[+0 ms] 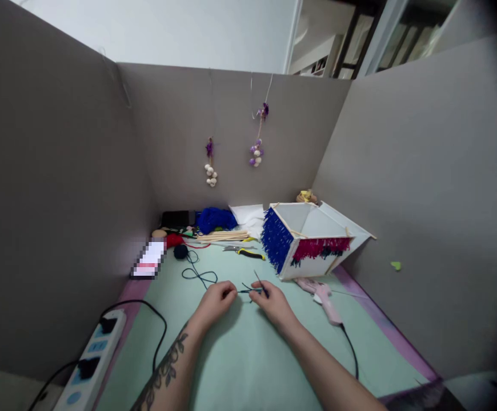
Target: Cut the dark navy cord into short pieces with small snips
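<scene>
Both of my hands are close together above the pale green mat (248, 354). Dark teal yarn (243, 291) is stretched across the small gap between them. My left hand (218, 298) is closed, its thumb and finger pinching one end of that yarn. In my closed right hand (274, 301) is a slim dark pointed tool that looks like small scissors (257, 278); its tip points up and away, and the fingers partly cover it. Beyond the left hand, a loose yarn strand (199, 276) loops back to a small dark ball of yarn (180, 252).
A white model house (312, 265) with blue and red yarn fringe stands back right, by a pink glue gun (328, 302). Yellow-handled pliers (248, 253), wooden sticks (223, 235) and blue yarn (216, 220) lie behind. At left are a phone (149, 258) and a power strip (96, 357). Grey partitions surround the table.
</scene>
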The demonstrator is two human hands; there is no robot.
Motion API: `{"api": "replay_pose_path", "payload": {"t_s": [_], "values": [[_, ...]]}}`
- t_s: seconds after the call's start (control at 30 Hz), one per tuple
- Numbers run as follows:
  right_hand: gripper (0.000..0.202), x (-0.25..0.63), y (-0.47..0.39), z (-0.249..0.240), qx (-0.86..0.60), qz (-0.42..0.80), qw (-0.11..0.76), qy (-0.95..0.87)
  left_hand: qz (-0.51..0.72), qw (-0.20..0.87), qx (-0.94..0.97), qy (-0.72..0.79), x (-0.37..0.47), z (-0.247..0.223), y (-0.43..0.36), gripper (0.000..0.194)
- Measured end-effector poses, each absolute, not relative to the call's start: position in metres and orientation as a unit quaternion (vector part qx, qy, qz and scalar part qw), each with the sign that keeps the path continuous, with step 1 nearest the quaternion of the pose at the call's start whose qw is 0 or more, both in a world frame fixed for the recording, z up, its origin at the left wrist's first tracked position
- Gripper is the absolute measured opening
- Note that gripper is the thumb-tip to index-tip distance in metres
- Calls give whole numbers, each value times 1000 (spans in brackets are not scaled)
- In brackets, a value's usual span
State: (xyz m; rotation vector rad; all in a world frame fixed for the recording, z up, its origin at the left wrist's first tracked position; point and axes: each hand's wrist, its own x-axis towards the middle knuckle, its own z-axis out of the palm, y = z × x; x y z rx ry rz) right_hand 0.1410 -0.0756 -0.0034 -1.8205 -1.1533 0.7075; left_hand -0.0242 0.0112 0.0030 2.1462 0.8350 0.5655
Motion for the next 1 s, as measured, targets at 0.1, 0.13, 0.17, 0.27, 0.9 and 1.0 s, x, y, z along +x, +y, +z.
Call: {"api": "replay_pose_path", "payload": {"t_s": [0.1, 0.13, 0.17, 0.27, 0.9, 1.0], "values": [[20, 130, -70, -5, -695, 288, 438, -492, 214, 384, 842, 311, -24, 4, 9, 21], [20, 130, -70, -5, -697, 275, 434, -500, 213, 381, 845, 309, -25, 5, 9, 21], [22, 132, -70, -5, -707, 258, 425, -504, 214, 373, 849, 309, -26, 6, 9, 20], [25, 155, -77, -4, -771, 174, 365, -492, 221, 327, 860, 323, -30, 8, 11, 20], [30, 138, -104, 15, -777, 1, 119, -618, 222, 324, 855, 340, -28, 2, 14, 19], [25, 131, -95, 12, -784, 2, 109, -611, 228, 343, 851, 325, -28, 1, 14, 19]]}}
